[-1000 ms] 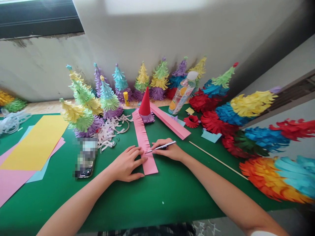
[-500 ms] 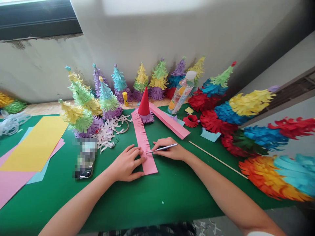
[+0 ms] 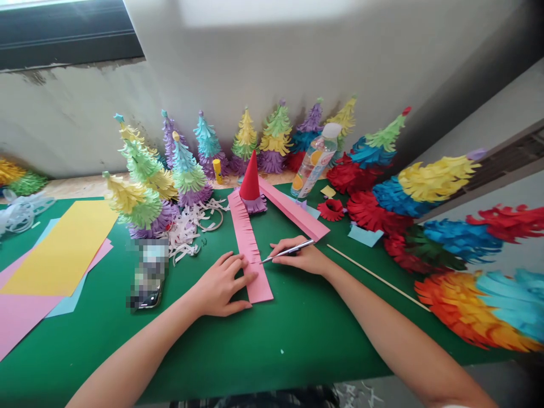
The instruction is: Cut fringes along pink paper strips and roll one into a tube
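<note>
A pink paper strip (image 3: 260, 289) lies on the green table, its right edge cut into fringe along the upper part. My left hand (image 3: 225, 283) rests over the strip's lower part, fingers spread and pressing it down. In my right hand (image 3: 300, 255) is a slim silver pen-shaped craft knife (image 3: 297, 247), gripped like a pencil. Its thin tip is at the strip's right edge, just below the lowest cuts. Behind the strip's far end stands a red paper cone (image 3: 250, 178) with purple fringe round its base.
A folded pink strip (image 3: 293, 209) and a wooden stick (image 3: 378, 277) lie to the right. A bottle (image 3: 314, 161) and several fringed paper trees (image 3: 187, 170) line the back. At left are a phone (image 3: 149, 283), white paper scraps (image 3: 185, 226) and coloured sheets (image 3: 63, 249).
My right hand has drawn the craft knife rightward, its tip going from the strip's middle to its right edge. My left hand stays on the strip.
</note>
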The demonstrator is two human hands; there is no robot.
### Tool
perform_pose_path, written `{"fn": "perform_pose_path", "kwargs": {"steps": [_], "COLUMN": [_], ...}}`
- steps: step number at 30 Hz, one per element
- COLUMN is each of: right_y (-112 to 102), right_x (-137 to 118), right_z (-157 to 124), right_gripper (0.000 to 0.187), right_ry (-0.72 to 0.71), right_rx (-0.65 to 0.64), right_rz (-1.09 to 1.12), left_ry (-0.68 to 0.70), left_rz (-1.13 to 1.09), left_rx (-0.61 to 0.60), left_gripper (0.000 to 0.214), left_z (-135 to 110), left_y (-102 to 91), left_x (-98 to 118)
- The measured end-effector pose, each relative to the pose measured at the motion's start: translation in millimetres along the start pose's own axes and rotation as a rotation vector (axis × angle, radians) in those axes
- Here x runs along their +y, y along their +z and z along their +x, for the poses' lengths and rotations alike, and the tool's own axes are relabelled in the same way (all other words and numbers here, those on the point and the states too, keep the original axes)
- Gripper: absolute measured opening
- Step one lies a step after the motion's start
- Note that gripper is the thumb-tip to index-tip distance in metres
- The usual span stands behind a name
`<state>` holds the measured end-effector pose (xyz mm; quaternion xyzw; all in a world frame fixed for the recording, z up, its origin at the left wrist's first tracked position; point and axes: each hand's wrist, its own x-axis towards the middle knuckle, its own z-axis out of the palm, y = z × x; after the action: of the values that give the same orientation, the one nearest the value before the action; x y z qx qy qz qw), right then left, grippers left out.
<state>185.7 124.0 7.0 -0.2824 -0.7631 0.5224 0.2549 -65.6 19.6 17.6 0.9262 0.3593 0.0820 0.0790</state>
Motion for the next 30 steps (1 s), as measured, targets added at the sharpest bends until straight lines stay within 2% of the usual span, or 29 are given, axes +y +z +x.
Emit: {"fn": "perform_pose_path", "kwargs": {"steps": [11, 18, 25, 30], "right_y": [12, 4, 9, 9], "right_x": [-1, 4, 0, 0], "right_z": [3, 0, 2, -1], "right_gripper": [0.016, 0.017, 0.015, 0.018], "right_ry": [-0.084, -0.026, -0.065, 0.007], "right_rx": [-0.022, 0.031, -0.008, 0.101], "right_rz": [-0.060, -0.034, -0.050, -0.006], "left_ry": [-0.002, -0.004, -0.001, -0.016], "left_rz": [-0.017, -0.010, 0.014, 0.042], "left_rx": [0.016, -0.005, -0.016, -0.031], "left_gripper": [0.062, 0.062, 0.062, 0.066], "left_z": [-1, -1, -2, -2], "left_y": [3.0, 1.7, 2.9, 2.5], "left_x": [-1, -1, -1, -2]}}
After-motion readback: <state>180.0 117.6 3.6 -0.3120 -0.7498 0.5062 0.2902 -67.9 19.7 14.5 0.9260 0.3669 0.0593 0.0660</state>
